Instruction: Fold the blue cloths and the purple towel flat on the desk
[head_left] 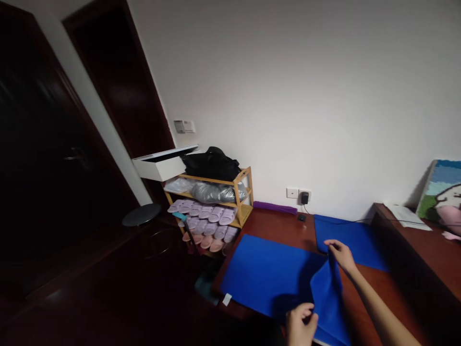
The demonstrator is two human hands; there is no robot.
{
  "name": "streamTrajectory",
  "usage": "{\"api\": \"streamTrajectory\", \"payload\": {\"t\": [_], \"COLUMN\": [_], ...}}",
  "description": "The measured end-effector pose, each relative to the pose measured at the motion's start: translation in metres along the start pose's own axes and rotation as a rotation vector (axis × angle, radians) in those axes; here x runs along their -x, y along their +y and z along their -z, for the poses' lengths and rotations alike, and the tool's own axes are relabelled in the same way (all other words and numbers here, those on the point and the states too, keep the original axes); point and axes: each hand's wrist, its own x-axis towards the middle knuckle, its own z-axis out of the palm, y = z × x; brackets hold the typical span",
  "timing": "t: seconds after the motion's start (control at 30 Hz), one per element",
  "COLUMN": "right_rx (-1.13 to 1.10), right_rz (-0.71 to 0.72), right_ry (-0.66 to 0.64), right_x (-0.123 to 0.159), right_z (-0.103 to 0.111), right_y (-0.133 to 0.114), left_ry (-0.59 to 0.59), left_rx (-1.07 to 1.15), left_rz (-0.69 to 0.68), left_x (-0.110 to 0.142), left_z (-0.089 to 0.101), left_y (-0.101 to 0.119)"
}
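A blue cloth (270, 269) lies spread over the reddish-brown table, its right end lifted and partly folded back. My left hand (301, 323), at the bottom of the view, pinches the near edge of the raised part. Farther back, my right hand (340, 254) is closed on the far corner of the same cloth. A small white tag (226, 299) sticks out at the cloth's near left corner. Beyond my right hand, a second blue cloth (355, 240) lies flat against the wall side.
A wooden rack (246, 194) with several slippers, plastic-wrapped bundles, a black bag (212, 164) and a white box (160, 166) stands left. A round stool (141, 215) is near the dark door. A purple roll (275, 208) lies by the wall; a raised ledge (418, 240) borders the right.
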Motion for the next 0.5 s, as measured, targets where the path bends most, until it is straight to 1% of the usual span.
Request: {"api": "streamTrajectory", "payload": {"t": [0.07,0.17,0.23,0.3,0.37,0.4,0.43,0.5], "right_rx": [-0.002,0.006,0.026,0.060,0.103,0.126,0.150,0.203], "right_rz": [0.081,0.202,0.278,0.345,0.400,0.423,0.442,0.466], "right_ry": [-0.106,-0.282,-0.394,-0.489,-0.568,-0.604,-0.638,-0.703], "right_x": [-0.013,-0.028,-0.037,-0.044,-0.050,-0.052,-0.053,-0.053], "right_z": [-0.041,-0.110,-0.158,-0.203,-0.245,-0.265,-0.284,-0.317], "right_y": [-0.034,-0.083,-0.112,-0.136,-0.155,-0.161,-0.165,-0.168], "left_ry": [0.067,0.141,0.209,0.284,0.359,0.396,0.433,0.507], "left_rx": [0.025,0.060,0.064,0.008,-0.112,-0.182,-0.253,-0.392], "left_rz": [0.045,0.063,0.067,0.086,0.121,0.139,0.151,0.151], "left_x": [-0.010,-0.021,-0.025,-0.028,-0.031,-0.032,-0.034,-0.037], "left_z": [0.044,0.111,0.151,0.185,0.211,0.222,0.230,0.242], "left_y": [0.000,-0.003,-0.011,-0.024,-0.043,-0.055,-0.068,-0.095]}}
